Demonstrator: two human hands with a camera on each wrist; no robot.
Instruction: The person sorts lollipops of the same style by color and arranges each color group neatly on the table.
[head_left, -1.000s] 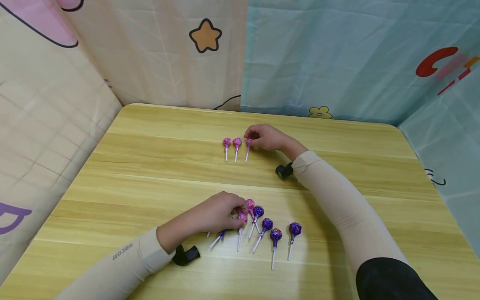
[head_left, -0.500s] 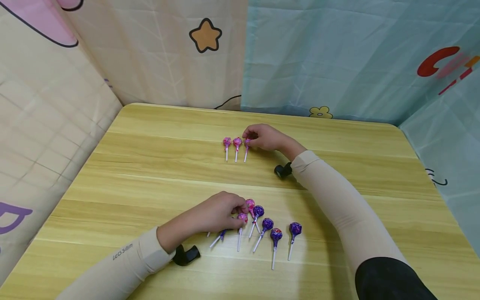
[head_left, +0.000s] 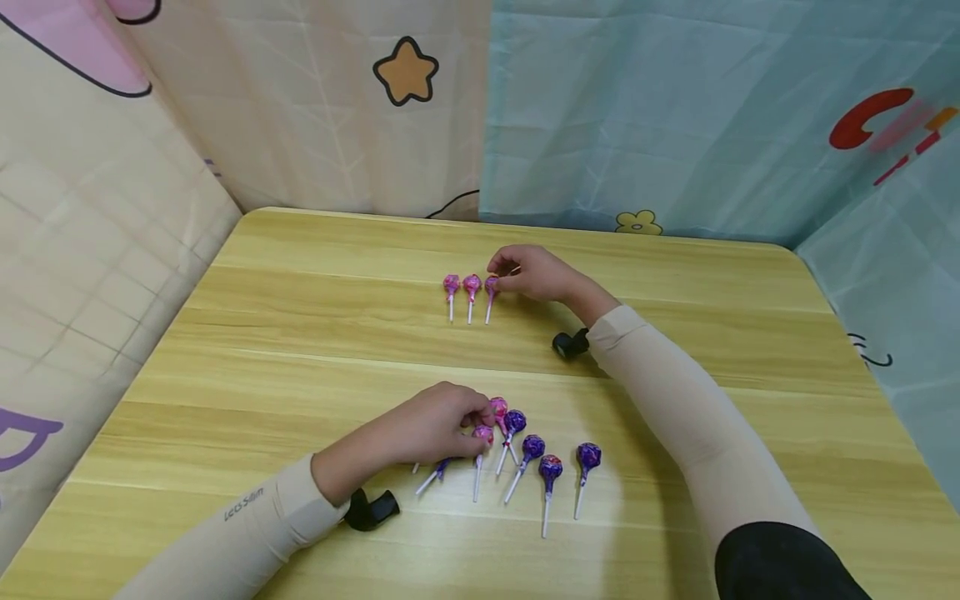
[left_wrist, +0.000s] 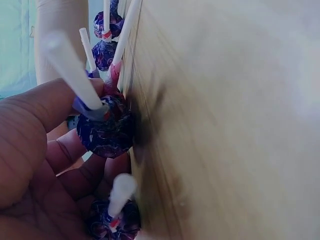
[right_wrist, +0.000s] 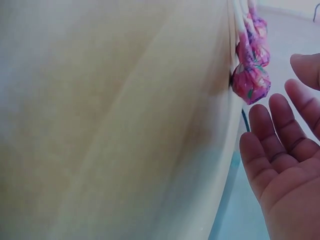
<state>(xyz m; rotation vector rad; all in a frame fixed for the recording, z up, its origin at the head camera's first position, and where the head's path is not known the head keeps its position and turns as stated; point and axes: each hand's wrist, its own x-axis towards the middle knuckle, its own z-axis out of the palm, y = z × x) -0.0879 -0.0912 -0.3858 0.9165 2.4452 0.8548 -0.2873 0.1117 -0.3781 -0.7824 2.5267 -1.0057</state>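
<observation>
Head view | left hand [head_left: 420, 429] clenched on purple lollipop [left_wrist: 105, 131] | right hand [head_left: 528, 273] released beside pink lollipop [head_left: 491, 286] | light, stiff; best pinched at stick.

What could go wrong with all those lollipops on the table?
The right hand is right beside the row of three pink lollipops; a bump might knock the row crooked. The left hand covers a crowded bunch of purple lollipops with crossed sticks, so lifting one may drag its neighbours.

"Lets Slim" printed on the left sleeve [head_left: 247, 505], lollipop wrapper print unreadable
</observation>
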